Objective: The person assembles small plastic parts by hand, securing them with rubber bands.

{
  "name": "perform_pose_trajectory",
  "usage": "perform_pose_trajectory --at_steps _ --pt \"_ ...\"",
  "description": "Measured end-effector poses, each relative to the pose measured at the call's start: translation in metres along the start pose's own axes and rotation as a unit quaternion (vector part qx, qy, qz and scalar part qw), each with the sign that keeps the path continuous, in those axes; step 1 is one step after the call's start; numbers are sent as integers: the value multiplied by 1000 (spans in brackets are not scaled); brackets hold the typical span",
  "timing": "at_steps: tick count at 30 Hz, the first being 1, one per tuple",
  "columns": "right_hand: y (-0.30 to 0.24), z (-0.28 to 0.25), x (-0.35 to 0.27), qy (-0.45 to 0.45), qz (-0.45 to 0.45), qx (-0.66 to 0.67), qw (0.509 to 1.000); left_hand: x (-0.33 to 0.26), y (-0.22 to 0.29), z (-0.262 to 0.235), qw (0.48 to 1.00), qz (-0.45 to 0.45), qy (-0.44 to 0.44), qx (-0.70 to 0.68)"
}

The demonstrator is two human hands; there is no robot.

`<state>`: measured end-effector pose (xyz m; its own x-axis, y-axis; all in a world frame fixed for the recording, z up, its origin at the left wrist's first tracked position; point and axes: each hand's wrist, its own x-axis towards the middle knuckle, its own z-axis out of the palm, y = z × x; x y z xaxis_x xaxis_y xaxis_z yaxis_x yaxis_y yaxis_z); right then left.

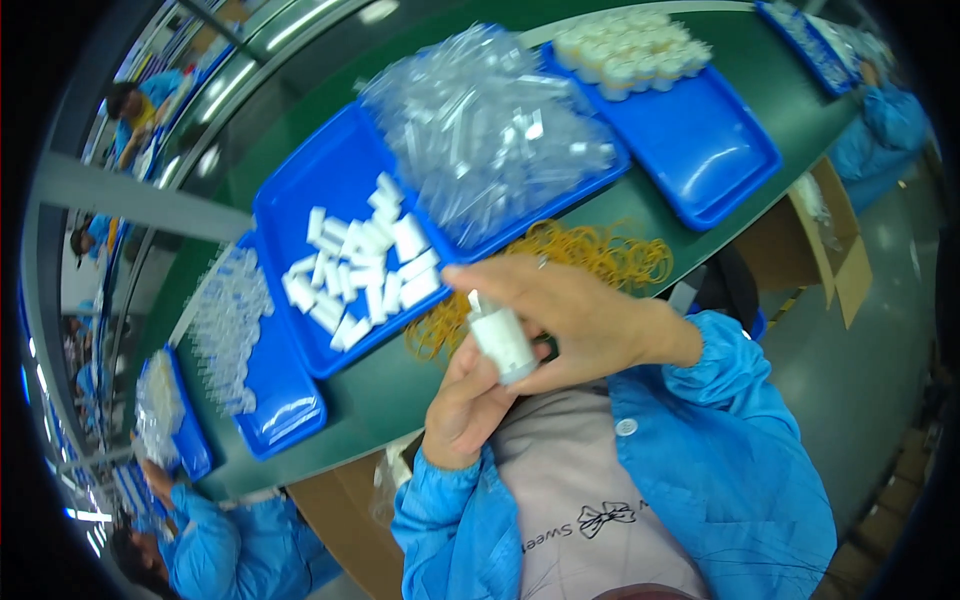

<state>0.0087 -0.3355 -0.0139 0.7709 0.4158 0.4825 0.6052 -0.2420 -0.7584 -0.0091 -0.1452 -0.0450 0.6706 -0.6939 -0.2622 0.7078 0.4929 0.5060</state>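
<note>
Between my hands, in front of my chest, a small white cylindrical piece (503,343) with a narrower tip is held at a tilt. The fingers of my left hand (462,405) grip it from below and the left. My right hand (590,315) closes around it from the right, its fingers reaching across above the tip. A small dark thing (545,347) shows beside the cylinder, too hidden to name. Just beyond my hands lies a heap of yellow rubber bands (590,252) on the green table (375,378).
Beyond the bands are a blue tray (310,185) with short white tubes (370,262) and a tray of clear plastic sleeves (480,130). Farther right, a blue tray (700,150) bears white capped pieces (630,50); clear parts (228,330) lie leftward. Co-workers sit at both sides.
</note>
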Motion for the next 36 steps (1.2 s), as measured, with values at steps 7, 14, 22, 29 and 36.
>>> perform_pose_trajectory --at_steps 7,14,22,29,36 --pt "-10 -2 -7 -16 -22 -23 999 -2 -3 -7 998 0 3 -55" --pt "-14 1 -5 -32 -44 -108 993 -2 -6 -9 997 5 32 -72" --pt "-14 -7 -10 -52 -22 -185 981 0 -8 1 999 8 45 0" --pt "-5 -65 -23 92 37 -249 963 -3 -2 18 980 129 60 140" --pt "129 -197 -90 434 220 -109 867 -24 -5 5 936 196 129 261"
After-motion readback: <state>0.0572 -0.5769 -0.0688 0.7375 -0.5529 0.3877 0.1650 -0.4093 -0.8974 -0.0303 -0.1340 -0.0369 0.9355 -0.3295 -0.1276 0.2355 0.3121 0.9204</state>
